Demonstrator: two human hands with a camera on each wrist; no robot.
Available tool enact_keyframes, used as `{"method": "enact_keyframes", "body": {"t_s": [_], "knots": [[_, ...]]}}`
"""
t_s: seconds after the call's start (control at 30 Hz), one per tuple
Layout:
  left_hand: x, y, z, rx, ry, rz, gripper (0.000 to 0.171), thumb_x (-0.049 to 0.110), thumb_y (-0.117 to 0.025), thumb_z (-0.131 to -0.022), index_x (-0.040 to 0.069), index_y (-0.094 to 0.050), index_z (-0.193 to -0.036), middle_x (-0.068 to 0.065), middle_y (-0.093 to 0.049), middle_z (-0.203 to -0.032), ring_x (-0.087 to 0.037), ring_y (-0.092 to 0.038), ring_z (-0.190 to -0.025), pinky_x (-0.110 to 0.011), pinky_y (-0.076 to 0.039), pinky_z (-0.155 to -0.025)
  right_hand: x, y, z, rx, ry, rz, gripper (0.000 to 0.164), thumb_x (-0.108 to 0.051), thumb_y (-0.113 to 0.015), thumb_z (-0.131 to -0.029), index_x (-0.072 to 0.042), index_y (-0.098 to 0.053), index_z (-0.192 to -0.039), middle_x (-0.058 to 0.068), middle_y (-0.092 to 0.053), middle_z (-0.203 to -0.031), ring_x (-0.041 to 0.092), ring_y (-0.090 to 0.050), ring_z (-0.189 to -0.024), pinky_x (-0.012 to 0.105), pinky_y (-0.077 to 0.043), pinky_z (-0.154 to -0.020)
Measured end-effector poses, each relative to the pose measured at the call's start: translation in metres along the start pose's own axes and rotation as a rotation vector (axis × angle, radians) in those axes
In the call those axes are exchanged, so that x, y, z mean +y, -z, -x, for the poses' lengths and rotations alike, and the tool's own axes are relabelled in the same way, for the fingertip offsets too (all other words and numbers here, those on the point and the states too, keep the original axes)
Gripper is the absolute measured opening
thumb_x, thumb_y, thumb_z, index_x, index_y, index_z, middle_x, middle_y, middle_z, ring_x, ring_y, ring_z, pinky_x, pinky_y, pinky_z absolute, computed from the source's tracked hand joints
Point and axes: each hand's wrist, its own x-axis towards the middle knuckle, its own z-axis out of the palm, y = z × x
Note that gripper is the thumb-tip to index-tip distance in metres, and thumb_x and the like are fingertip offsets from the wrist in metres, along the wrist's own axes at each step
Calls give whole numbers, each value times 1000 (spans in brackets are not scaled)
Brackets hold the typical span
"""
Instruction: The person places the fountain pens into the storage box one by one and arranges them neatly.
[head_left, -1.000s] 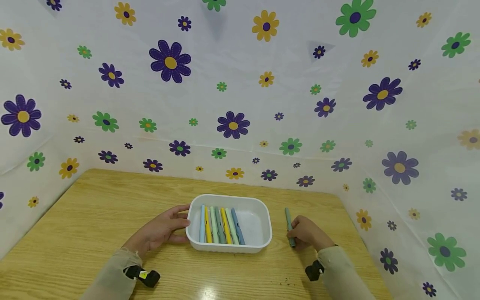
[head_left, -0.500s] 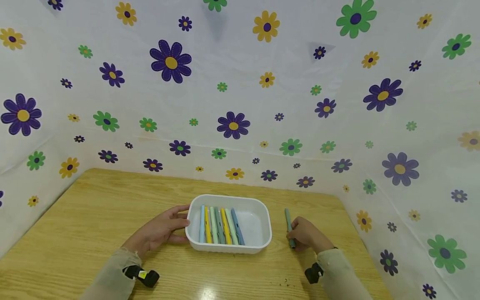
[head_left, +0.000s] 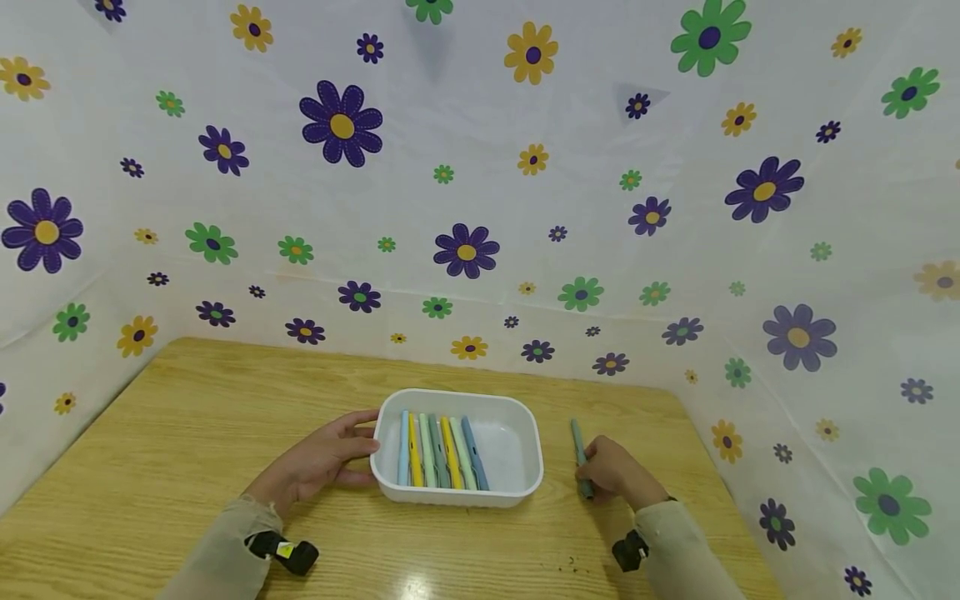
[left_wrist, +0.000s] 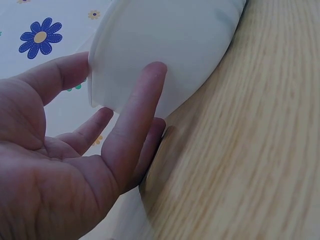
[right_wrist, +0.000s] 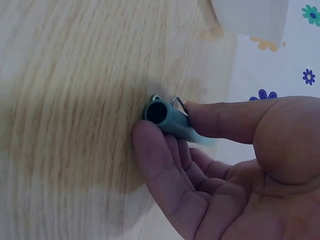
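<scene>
A grey-green pen [head_left: 581, 450] stays pinched between the thumb and fingers of my right hand [head_left: 611, 467], low over the table to the right of a white tray [head_left: 517, 492]. In the right wrist view the near end of the pen [right_wrist: 172, 122] is a dark round hole, with a metal clip beside it. My left hand [head_left: 330, 458] touches the tray's left side. The left wrist view has its fairly straight fingers [left_wrist: 135, 117] against the outer wall [left_wrist: 165, 40]. Inside the tray lie several pens [head_left: 442, 454] side by side, blue, yellow and green, filling its left and middle part.
The wooden table [head_left: 247, 400] carries a few small dark specks [head_left: 573, 565] near the front right. White flower-print cloth [head_left: 465, 167] stands behind the table and along both sides.
My right hand and the pen have shifted very slightly toward me. The left hand, the tray and the pens in it look the same.
</scene>
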Motion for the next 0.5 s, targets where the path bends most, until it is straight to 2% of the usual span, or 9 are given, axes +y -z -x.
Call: {"method": "enact_keyframes", "body": {"t_s": [0.07,0.1,0.2,0.27,0.37,0.5], "knots": [[0,0,0,-2,0,1,77,19,-66,-102,8,-22,-164,-31,-38,-156,-34,-67,-118,-51,-60,-95,1,1,3,2,11,32,34,1,-68,-93,18,-54,-119,21,-61,-95,25,-67,-72,38,-65,-61],[0,0,0,-2,0,2,77,19,-66,-102,8,-21,-164,-31,-38,-156,-34,-67,-118,-51,-60,-95,1,1,4,6,10,44,29,1,-67,-93,18,-57,-113,19,-61,-89,22,-65,-68,36,-64,-59],[0,0,0,-2,0,0,76,19,-66,-103,8,-22,-164,-31,-37,-156,-34,-66,-119,-51,-60,-95,5,0,9,32,25,100,12,-2,-69,-92,9,-65,-90,10,-58,-74,15,-56,-58,30,-58,-52],[0,-1,0,-4,0,-4,76,19,-65,-103,8,-22,-164,-31,-37,-157,-34,-66,-120,-51,-60,-95,6,0,12,48,38,112,12,-4,-69,-91,2,-65,-82,7,-55,-70,15,-52,-56,28,-56,-50],[1,-1,0,1,-2,-9,76,19,-65,-103,8,-22,-164,-31,-36,-157,-34,-65,-121,-51,-60,-96,8,1,15,58,73,75,9,-4,-68,-93,4,-65,-93,12,-60,-80,21,-58,-61,32,-58,-51],[1,-2,1,4,-3,-8,75,19,-65,-103,8,-22,-164,-31,-36,-157,-33,-65,-121,-52,-60,-96,11,6,15,57,110,-52,22,-5,-71,-93,7,-60,-108,19,-63,-99,25,-64,-72,39,-63,-58]]}}
